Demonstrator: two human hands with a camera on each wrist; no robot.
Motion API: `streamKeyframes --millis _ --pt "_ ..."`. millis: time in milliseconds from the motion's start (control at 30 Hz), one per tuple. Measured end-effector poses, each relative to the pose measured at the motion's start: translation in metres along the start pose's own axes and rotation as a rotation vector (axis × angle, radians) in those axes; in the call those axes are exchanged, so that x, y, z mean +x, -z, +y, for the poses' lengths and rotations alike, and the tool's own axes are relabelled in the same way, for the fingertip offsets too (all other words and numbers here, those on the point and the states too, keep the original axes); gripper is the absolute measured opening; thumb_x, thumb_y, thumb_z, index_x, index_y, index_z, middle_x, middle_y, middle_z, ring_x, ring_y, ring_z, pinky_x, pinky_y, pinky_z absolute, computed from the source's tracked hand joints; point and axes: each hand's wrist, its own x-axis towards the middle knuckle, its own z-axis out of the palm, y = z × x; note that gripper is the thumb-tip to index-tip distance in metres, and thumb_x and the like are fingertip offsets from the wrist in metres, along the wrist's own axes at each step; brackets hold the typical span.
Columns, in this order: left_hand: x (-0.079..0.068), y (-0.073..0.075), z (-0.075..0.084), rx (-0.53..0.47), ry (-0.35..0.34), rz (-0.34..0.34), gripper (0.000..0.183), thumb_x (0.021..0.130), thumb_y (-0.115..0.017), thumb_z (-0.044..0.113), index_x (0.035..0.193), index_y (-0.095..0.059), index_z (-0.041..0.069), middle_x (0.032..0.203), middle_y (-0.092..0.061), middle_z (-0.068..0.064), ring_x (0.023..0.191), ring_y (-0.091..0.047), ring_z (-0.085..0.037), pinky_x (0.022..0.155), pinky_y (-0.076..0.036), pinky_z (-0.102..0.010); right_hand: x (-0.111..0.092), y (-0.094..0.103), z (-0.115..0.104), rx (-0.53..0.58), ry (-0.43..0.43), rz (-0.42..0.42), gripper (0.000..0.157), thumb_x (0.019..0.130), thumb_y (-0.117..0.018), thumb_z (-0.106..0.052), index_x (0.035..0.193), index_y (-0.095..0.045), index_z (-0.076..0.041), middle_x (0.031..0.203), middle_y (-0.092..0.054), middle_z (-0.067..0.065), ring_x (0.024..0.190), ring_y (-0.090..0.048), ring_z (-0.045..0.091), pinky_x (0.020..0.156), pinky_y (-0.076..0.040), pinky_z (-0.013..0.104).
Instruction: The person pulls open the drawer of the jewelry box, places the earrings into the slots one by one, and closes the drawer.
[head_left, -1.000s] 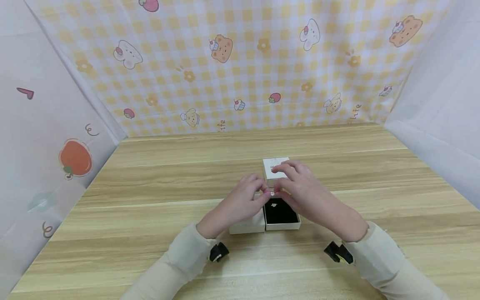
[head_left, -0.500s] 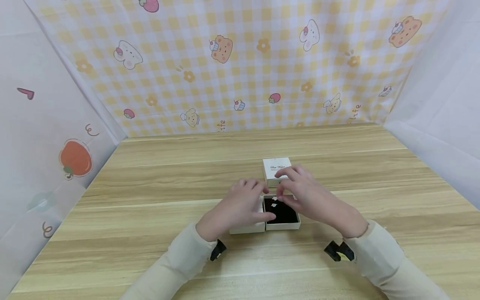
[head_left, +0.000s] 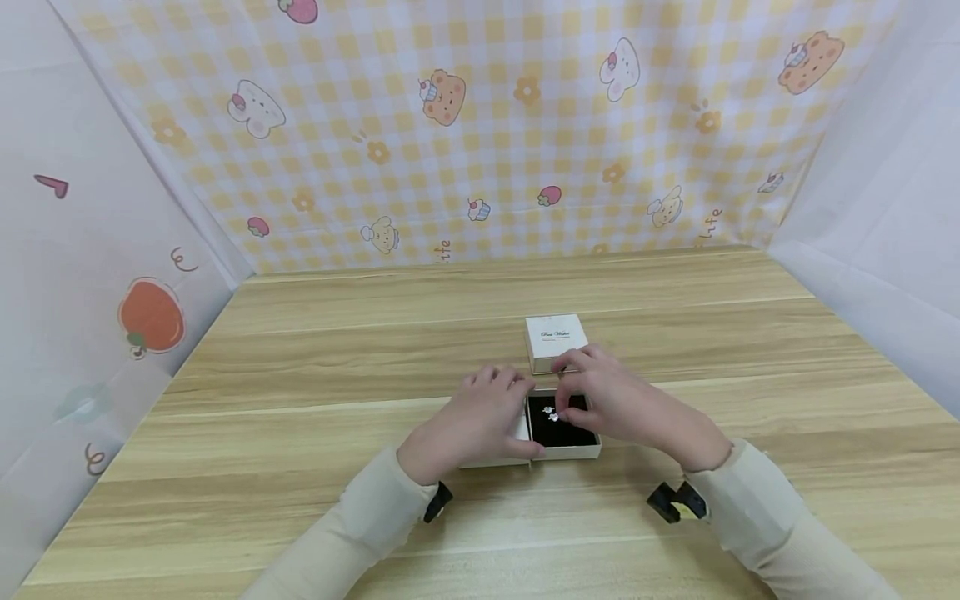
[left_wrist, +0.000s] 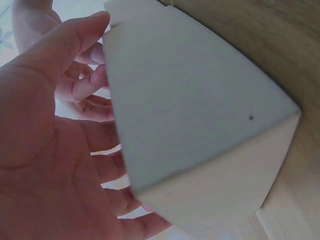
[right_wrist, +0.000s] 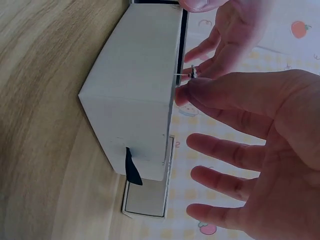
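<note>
My right hand [head_left: 611, 396] pinches a small sparkling stud earring [right_wrist: 193, 72] between thumb and forefinger, its other fingers spread. The earring's thin pin points at the black insert [head_left: 573, 432] of an open white jewelry box [head_left: 566, 453]. A second earring [head_left: 547, 409] sits on the insert right beside it. My left hand [head_left: 480, 421] holds the jewelry box at its left side, thumb at the near corner and forefinger by the far one. Beneath the left palm stands another white box [left_wrist: 200, 100], mostly hidden in the head view.
Behind the open box stands a white box [head_left: 553, 337] with printed lettering on top. A black ribbon tab [right_wrist: 132, 170] sticks out of the jewelry box's side. The wooden table [head_left: 360, 333] runs back to a yellow checked cloth [head_left: 487, 150].
The two hands were together above the box, fingers on the earring. The left hand has let go and moved to the box's left side. The right hand has lowered the earring toward the black insert.
</note>
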Motion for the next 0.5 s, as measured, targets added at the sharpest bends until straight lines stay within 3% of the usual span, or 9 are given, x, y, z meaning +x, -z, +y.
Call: streamKeyframes --millis 233,500 --pt "-0.0002 -0.0009 0.0004 0.009 -0.001 -0.005 0.078 0.077 -0.064 0.059 0.135 -0.046 0.01 0.132 -0.048 -0.005 0.123 -0.04 -0.027 0.104 -0.032 -0.046 0.0008 -0.0035 -0.0011 0.001 -0.015 -0.054 0.014 0.08 -0.071 -0.016 0.072 -0.066 -0.026 0.119 -0.058 0.009 0.11 -0.048 0.028 0.091 -0.04 0.047" --pt "-0.0004 -0.0017 0.0004 0.011 0.0 -0.004 0.077 0.076 -0.064 0.059 0.134 -0.047 0.011 0.13 -0.049 -0.004 0.12 -0.041 -0.026 0.103 -0.033 -0.045 0.0002 -0.0068 -0.0019 -0.013 0.023 -0.04 0.017 0.078 -0.071 -0.012 0.068 -0.065 -0.025 0.115 -0.059 0.01 0.11 -0.049 0.03 0.093 -0.039 0.051"
